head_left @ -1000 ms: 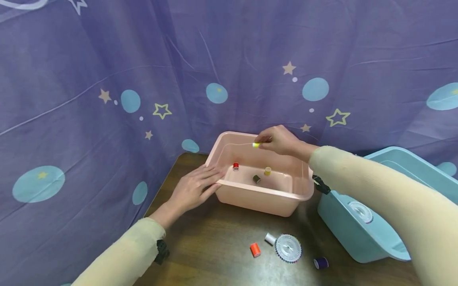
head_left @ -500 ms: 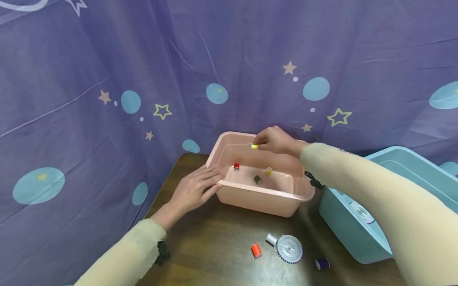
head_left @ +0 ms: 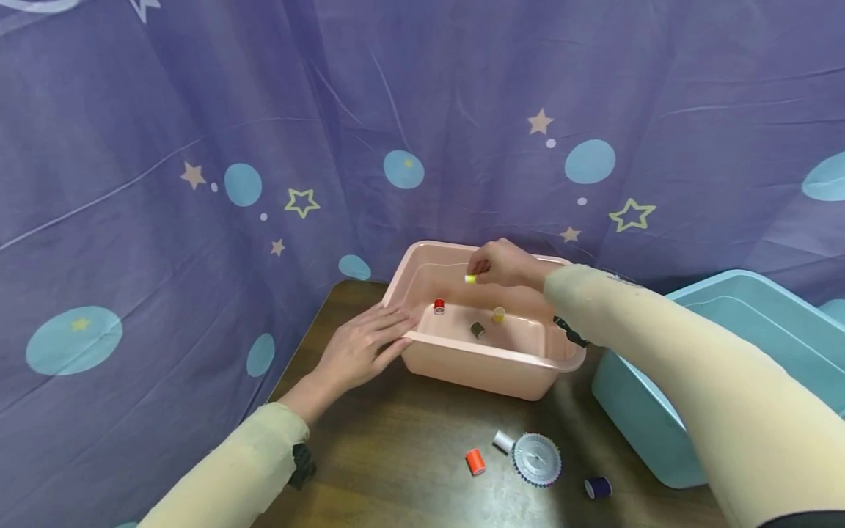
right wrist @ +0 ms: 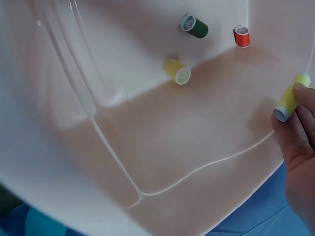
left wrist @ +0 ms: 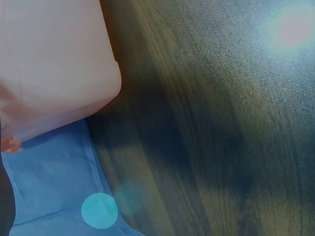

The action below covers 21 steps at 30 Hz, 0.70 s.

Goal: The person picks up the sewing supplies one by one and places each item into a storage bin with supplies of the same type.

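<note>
My right hand (head_left: 505, 264) pinches a bright yellow thread spool (right wrist: 290, 98) between thumb and fingers, above the inside of a pink plastic basin (head_left: 488, 381) near its back wall. Below it on the basin floor lie a red spool (head_left: 439, 306), a dark green spool (head_left: 477, 330) and a paler yellow spool (head_left: 498, 314), spaced apart. My left hand (head_left: 359, 345) rests on the basin's left front corner, its fingers straight over the rim. Only a sliver of that hand's fingers shows in the left wrist view.
On the wooden table (head_left: 383, 440) before the basin lie an orange spool (head_left: 475, 462), a white spool (head_left: 504, 441) touching a round pin wheel (head_left: 537, 460), and a purple spool (head_left: 598, 488). A blue basin (head_left: 647, 418) stands right, partly behind my right sleeve. A purple curtain (head_left: 436, 88) hangs behind.
My right hand has come down slightly into the pink basin with the yellow spool. My left hand stays on the rim. The pin wheel inside the blue basin is now hidden by my sleeve.
</note>
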{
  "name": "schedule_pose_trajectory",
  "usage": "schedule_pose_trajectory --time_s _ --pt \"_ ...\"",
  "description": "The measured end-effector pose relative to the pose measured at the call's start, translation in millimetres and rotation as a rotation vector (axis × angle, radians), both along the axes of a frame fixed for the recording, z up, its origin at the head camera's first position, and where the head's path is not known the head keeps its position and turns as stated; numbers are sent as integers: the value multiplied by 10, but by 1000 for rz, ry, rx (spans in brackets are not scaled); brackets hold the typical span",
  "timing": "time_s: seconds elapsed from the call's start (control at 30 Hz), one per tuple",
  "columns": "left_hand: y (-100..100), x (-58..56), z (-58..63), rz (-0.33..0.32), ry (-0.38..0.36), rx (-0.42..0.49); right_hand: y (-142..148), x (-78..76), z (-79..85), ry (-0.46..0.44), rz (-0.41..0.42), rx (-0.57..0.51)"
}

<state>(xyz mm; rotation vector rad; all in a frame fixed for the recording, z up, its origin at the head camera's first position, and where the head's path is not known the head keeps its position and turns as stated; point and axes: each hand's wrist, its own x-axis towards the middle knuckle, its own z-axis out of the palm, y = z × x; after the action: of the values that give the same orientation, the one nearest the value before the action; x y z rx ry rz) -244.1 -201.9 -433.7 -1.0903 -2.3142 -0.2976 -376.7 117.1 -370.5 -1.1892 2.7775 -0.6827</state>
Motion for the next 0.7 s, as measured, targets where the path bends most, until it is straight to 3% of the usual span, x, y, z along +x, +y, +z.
schedule_pose_trajectory --time_s 0.33,0.5,0.7 --pt "2 -7 5 -8 3 -4 -24 -6 -71 -2 -7 45" --pt "1 -3 11 -4 2 -8 -15 25 -71 -46 -20 75" --pt "-13 -4 2 -5 -7 -3 14 58 -69 -19 -18 81"
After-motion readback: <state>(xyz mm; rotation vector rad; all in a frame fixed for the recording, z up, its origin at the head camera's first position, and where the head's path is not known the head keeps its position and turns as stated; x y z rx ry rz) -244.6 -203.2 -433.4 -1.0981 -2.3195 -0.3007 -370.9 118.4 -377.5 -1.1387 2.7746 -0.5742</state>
